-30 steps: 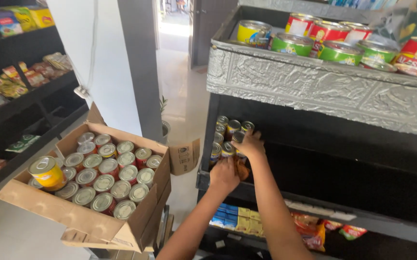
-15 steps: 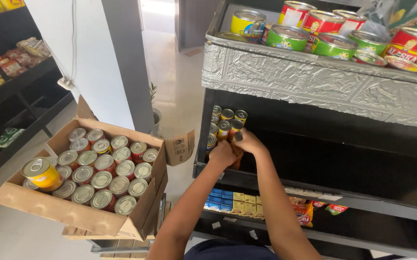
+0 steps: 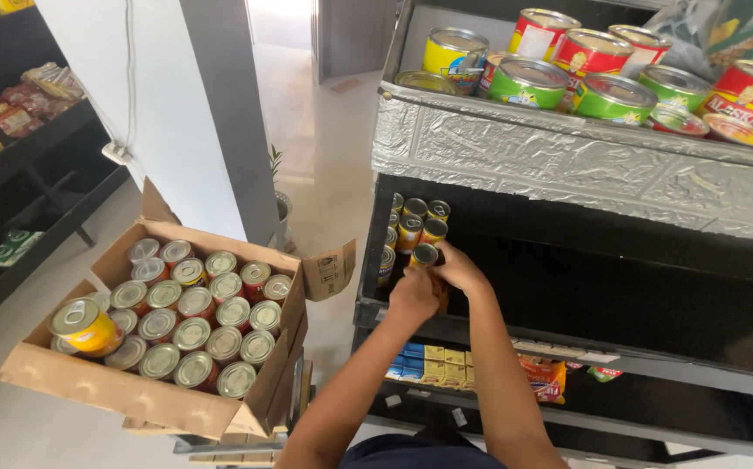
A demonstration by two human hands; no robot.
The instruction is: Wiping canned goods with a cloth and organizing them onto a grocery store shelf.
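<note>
Head view shows both your hands reaching into the dark middle shelf [image 3: 567,287] at the centre of the frame. Your right hand [image 3: 459,267] has its fingers closed around a small can [image 3: 424,254], which sits at the front of a cluster of stacked cans [image 3: 411,224] against the shelf's left wall. Your left hand [image 3: 415,295] is just below and beside it, curled near the shelf edge; whether its fingers grip anything you cannot tell from this angle. The stack beside the held can is narrow and two cans high, so a nudge from your knuckles could likely tip it and roll cans off the shelf edge to the floor. At the lower left of the frame, the open cardboard box [image 3: 116,386] of cans appears to overhang its support; judging from this, a bump with your elbow or knee might slide it off. The yellow can [image 3: 85,326] lying on top of the others at the box's left looks loose and could roll out.
</note>
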